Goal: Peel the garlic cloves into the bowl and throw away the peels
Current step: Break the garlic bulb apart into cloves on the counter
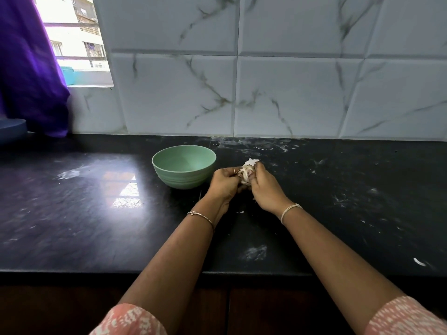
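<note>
Both hands, left hand (226,181) and right hand (264,188), pinch the garlic bulb (246,174) between them above the dark counter (96,213), just right of the green bowl (183,166). Loose papery skin could scatter across the counter if torn off hard. Fingers hide the cloves, so their number is unclear.

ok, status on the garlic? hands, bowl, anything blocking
Left hand and right hand both grip the garlic bulb. Green bowl looks empty, just left of the hands. Nothing in the way.
</note>
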Demonstrator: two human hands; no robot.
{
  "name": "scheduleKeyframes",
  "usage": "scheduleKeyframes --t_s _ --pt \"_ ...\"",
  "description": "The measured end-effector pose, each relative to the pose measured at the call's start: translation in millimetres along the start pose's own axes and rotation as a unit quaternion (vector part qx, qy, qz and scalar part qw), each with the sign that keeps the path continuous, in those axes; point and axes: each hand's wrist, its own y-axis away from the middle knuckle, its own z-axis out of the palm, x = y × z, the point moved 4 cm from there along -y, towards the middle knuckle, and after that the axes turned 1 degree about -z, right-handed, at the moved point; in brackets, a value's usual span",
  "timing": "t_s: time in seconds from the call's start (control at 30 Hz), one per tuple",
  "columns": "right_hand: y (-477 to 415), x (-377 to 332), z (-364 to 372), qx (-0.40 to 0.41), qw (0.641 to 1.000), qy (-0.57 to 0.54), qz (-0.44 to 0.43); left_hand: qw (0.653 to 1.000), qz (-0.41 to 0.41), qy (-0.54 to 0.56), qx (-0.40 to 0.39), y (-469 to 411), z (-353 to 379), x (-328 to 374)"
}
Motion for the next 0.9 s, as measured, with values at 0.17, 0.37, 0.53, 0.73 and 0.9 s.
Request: scheduleKeyframes --t_s 0.17,0.37,0.53,0.73,0.9 --pt "0 0 -6 0.015 0.994 -0.107 0.005 0.999 -0.009 0.04 0.033 0 -6 3" --pt "-2 7 -6 0.029 0.971 -0.228 0.071 0.998 0.019 -0.032 0.055 -1 -8 6" --pt "-7 12 -4 0.035 0.961 -0.259 0.093 0.955 0.096 -0.26 0.108 -3 -11 10" --pt "-10 20 -12 0.101 0.943 -0.302 0.096 0.916 0.081 -0.368 0.142 4 -18 15" --pt "-8 21 -14 0.068 0.906 -0.392 0.144 0.893 0.083 -0.419 0.14 5 -20 17"
